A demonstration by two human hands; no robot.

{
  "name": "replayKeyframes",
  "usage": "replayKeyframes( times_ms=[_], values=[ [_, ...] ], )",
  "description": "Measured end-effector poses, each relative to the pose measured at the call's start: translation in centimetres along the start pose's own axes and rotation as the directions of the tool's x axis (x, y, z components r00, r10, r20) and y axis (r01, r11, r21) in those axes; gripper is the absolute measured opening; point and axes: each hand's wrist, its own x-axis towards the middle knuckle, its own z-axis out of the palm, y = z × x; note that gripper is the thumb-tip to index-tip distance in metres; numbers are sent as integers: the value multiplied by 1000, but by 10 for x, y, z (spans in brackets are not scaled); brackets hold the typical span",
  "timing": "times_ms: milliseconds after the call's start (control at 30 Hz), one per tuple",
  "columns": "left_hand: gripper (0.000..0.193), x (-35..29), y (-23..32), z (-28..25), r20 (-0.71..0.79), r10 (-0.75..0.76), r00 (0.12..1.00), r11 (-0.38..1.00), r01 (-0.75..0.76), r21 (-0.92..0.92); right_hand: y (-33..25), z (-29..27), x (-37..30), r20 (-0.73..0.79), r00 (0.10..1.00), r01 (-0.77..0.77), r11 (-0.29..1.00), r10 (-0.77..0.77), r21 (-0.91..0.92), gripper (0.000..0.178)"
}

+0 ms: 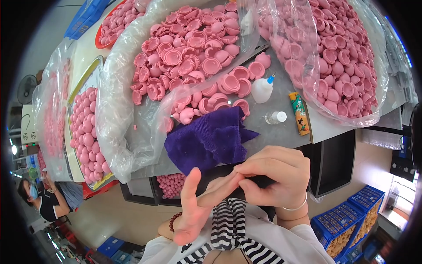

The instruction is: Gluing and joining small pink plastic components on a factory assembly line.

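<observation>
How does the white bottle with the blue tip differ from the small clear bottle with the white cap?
Body: the white bottle is milky, while the clear bottle is see-through.
Top: the white bottle has a blue tip; the clear bottle has a white cap.
Size: the white bottle looks larger than the clear bottle.
Both are on the grey table, touched by neither the left hand nor the right hand.

The person wears a loose white short-sleeved fabric top (307,240), a black-and-white striped cloth scarf (227,224), a dark-red round-beaded bracelet (175,221) at the left hand (194,211) and a thin silvery bangle (296,208) at the right hand (281,176).
</observation>
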Motion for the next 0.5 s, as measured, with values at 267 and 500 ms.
replayKeyframes(
  times_ms=[267,500],
  values=[
    [102,-4,-4,1,15,23,1000,997,-24,72,1,0,-3,-13,1000,7,999,-7,-33,22],
    [100,-3,-2,1,26,-12,1000,1000,12,-6,4,0,-4,-1,999,42,996,-42,-72,22]
  ],
)
